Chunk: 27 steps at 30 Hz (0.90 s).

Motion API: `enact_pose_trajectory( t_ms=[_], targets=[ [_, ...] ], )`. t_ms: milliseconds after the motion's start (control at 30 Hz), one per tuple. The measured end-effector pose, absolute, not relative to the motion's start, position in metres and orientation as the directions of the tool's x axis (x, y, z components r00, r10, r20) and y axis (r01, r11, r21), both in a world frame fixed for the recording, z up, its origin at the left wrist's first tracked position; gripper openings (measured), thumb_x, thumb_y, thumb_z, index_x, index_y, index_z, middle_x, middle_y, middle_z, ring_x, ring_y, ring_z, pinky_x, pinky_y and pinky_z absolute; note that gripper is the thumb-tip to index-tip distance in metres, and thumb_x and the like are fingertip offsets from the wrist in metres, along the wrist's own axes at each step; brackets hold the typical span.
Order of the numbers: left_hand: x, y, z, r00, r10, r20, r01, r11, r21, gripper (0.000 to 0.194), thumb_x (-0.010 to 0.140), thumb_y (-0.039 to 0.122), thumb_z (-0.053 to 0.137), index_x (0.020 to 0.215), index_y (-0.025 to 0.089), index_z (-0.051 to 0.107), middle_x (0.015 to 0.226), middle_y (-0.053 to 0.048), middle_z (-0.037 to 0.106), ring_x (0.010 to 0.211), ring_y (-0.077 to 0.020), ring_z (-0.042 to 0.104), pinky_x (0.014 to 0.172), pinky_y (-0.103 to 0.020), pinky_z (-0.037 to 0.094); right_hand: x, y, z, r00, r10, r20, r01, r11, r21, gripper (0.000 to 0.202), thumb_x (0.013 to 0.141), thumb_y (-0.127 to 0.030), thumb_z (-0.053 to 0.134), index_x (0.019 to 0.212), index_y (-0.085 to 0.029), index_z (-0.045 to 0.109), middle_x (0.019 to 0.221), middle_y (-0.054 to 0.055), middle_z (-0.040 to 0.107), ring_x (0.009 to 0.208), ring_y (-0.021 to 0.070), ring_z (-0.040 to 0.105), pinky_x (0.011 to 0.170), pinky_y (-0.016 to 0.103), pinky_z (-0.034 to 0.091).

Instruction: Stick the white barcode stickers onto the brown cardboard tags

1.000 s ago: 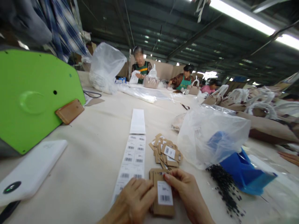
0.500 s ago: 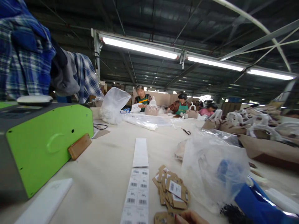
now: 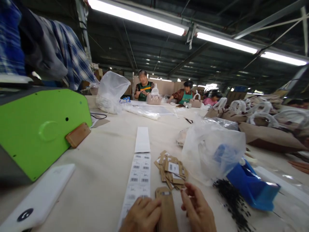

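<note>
My left hand [image 3: 142, 214] is closed, its curled fingers against the left edge of a brown cardboard tag [image 3: 168, 207] with a small printed label near its top. Just right of that tag, my right hand [image 3: 198, 207] is raised with thumb and forefinger pinched together; anything between them is too small to make out. A sheet of barcode stickers [image 3: 138, 177] runs away from me, its near part under my left hand. Beyond both hands lies a loose pile of cardboard tags [image 3: 172, 169], some bearing white barcode labels.
On the left stand a green machine [image 3: 45, 129], a brown phone [image 3: 78, 134] leaning on it, and a white slab-like object [image 3: 40, 196]. At right are a clear plastic bag [image 3: 212, 148], a blue tape dispenser [image 3: 253, 185], black small pieces [image 3: 233, 199] and handbags [image 3: 267, 135]. Co-workers sit across the table.
My left hand has come into view by the cardboard tag. My right hand has risen further into view, off the tag's right side. The camera has tilted down.
</note>
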<state>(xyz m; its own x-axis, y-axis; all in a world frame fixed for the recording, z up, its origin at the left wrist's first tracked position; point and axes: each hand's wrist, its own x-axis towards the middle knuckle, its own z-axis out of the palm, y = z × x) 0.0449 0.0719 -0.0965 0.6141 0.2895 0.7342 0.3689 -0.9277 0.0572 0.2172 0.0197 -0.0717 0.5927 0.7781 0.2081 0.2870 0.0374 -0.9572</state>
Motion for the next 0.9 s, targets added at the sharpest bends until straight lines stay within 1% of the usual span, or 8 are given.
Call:
enact_pose_trajectory(
  t_ms=[133,200,333,500,633,733,833,900],
  targets=[
    [0.041,0.062,-0.080,0.611,0.429,0.666,0.333,-0.902,0.275,0.031,0.081,0.011,0.036,0.105,0.016,0.056,0.101,-0.008,0.066,0.086,-0.0185,0.060,0.074,-0.029,0.049,0.194,-0.001,-0.094,0.364,0.773,0.520,0.557,0.267,-0.787,0.020,0.082,-0.034,0.051,0.092,-0.021,0.062,0.083,0.004,0.064,0.067,0.0142,0.058,0.060,0.023,0.049],
    [0.035,0.061,-0.072,0.568,0.484,0.665,0.364,-0.873,0.324,0.032,0.081,0.008,0.038,0.105,0.018,0.056,0.100,-0.007,0.065,0.090,-0.0161,0.060,0.079,-0.026,0.049,0.190,-0.006,-0.100,0.324,0.731,0.600,0.617,0.318,-0.720,0.017,0.083,-0.029,0.051,0.094,-0.021,0.061,0.085,0.005,0.063,0.076,0.0160,0.059,0.068,0.024,0.050],
    [0.019,0.072,-0.065,0.295,0.710,0.639,0.628,-0.648,0.430,0.021,0.082,0.018,0.043,0.095,0.018,0.060,0.099,-0.008,0.065,0.095,-0.0202,0.059,0.086,-0.035,0.048,0.192,-0.010,-0.096,0.331,0.745,0.579,0.641,0.272,-0.718,0.015,0.084,-0.027,0.050,0.094,-0.021,0.059,0.089,0.006,0.062,0.082,0.0169,0.059,0.072,0.026,0.050],
    [0.006,0.078,-0.057,0.063,0.966,0.250,0.744,-0.212,0.633,0.040,0.073,0.030,0.045,0.106,0.009,0.054,0.106,-0.014,0.060,0.103,-0.0279,0.055,0.092,-0.044,0.044,0.201,-0.013,-0.090,0.246,0.784,0.570,0.705,0.259,-0.660,0.014,0.084,-0.024,0.050,0.095,-0.020,0.058,0.089,0.006,0.062,0.082,0.0161,0.060,0.069,0.024,0.052],
    [0.007,0.066,-0.050,0.049,0.998,0.050,0.556,-0.069,0.829,0.043,0.069,0.031,0.049,0.108,0.014,0.050,0.109,-0.012,0.059,0.102,-0.0266,0.057,0.088,-0.042,0.046,0.202,-0.013,-0.091,0.199,0.777,0.597,0.743,0.278,-0.609,0.015,0.085,-0.020,0.048,0.097,-0.019,0.056,0.090,0.007,0.061,0.084,0.0161,0.060,0.070,0.025,0.052],
    [0.008,0.052,-0.048,-0.005,0.994,-0.109,0.238,0.107,0.965,0.052,0.062,0.027,0.061,0.110,0.015,0.044,0.111,-0.013,0.059,0.093,-0.0251,0.062,0.082,-0.039,0.049,0.200,-0.015,-0.089,0.189,0.739,0.647,0.772,0.295,-0.563,0.016,0.085,-0.020,0.049,0.099,-0.018,0.055,0.091,0.008,0.061,0.084,0.0164,0.059,0.070,0.026,0.053],
    [0.006,0.038,-0.043,-0.005,0.955,-0.297,-0.126,0.294,0.947,0.062,0.055,0.021,0.070,0.110,0.014,0.043,0.108,-0.013,0.063,0.088,-0.0240,0.064,0.078,-0.036,0.051,0.198,-0.017,-0.085,0.181,0.679,0.711,0.797,0.322,-0.510,0.018,0.084,-0.017,0.049,0.101,-0.016,0.056,0.092,0.009,0.060,0.086,0.0171,0.058,0.070,0.028,0.053],
    [0.005,0.031,-0.038,0.113,0.920,-0.375,-0.264,0.391,0.881,0.056,0.053,0.019,0.074,0.104,0.011,0.050,0.098,-0.012,0.068,0.083,-0.0245,0.065,0.075,-0.035,0.051,0.196,-0.019,-0.082,0.111,0.628,0.770,0.829,0.369,-0.421,0.020,0.083,-0.014,0.050,0.102,-0.015,0.056,0.091,0.009,0.061,0.086,0.0175,0.058,0.071,0.030,0.052]
  ],
)
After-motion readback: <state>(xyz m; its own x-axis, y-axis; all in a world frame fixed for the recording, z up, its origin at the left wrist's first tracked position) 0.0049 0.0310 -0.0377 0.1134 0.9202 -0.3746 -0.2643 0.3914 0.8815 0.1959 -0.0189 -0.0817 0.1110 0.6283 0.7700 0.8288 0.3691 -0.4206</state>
